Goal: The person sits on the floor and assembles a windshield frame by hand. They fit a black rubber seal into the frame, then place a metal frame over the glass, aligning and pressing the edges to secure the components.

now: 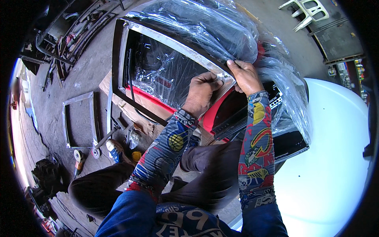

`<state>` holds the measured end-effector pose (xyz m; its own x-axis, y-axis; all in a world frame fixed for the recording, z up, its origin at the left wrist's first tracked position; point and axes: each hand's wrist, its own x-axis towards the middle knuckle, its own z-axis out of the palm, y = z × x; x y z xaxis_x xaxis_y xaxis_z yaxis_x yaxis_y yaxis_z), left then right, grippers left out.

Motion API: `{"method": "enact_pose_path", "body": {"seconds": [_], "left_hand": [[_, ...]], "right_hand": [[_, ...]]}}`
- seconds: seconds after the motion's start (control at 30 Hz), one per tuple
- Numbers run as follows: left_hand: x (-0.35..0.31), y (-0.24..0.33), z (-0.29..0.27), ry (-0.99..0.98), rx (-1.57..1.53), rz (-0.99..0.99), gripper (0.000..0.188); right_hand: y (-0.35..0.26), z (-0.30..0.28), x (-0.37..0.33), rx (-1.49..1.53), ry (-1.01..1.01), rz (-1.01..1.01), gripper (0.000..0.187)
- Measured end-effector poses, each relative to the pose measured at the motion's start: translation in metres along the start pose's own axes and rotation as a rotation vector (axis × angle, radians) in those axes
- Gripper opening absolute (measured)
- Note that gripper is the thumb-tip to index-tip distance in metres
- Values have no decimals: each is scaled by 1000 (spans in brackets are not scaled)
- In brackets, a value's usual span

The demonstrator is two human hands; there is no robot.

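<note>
A four-sided metal window frame, with a bare silver inner band and black outer edges, lies tilted before me. My left hand is closed on the inner edge near its right corner, fingers curled and thumb pressed in. At the same corner my right hand grips the outer edge, thumb on top and fingers mostly hidden beneath. Clear plastic film covers the dark and red object behind the frame. A red panel shows just below my hands.
A smaller metal frame lies on the floor at left, near an angle grinder and a hammer. Metal scrap is piled at far left. A large white rounded panel stands close on my right. A white plastic chair is beyond.
</note>
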<state>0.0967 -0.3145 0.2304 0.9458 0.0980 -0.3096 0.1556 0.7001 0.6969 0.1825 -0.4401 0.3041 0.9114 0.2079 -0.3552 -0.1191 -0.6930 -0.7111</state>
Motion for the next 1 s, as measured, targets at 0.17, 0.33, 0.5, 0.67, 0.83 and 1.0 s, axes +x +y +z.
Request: {"method": "enact_pose_path", "body": {"seconds": [0.17, 0.33, 0.5, 0.67, 0.83, 1.0], "left_hand": [[1, -7, 8, 181, 72, 184, 10], [4, -18, 9, 275, 256, 201, 11], [3, -17, 15, 423, 473, 358, 18], [3, 3, 18, 440, 821, 459, 28], [8, 16, 18, 368, 807, 286, 29], [7, 16, -5, 283, 797, 355, 31]], "right_hand": [[7, -4, 4, 28, 2, -158, 62], [19, -3, 4, 36, 32, -149, 75], [21, -7, 2, 45, -121, -300, 66], [20, -8, -9, 230, -160, -316, 50], [21, -4, 7, 53, -96, -309, 53], [28, 0, 16, -110, 66, -353, 59]]}}
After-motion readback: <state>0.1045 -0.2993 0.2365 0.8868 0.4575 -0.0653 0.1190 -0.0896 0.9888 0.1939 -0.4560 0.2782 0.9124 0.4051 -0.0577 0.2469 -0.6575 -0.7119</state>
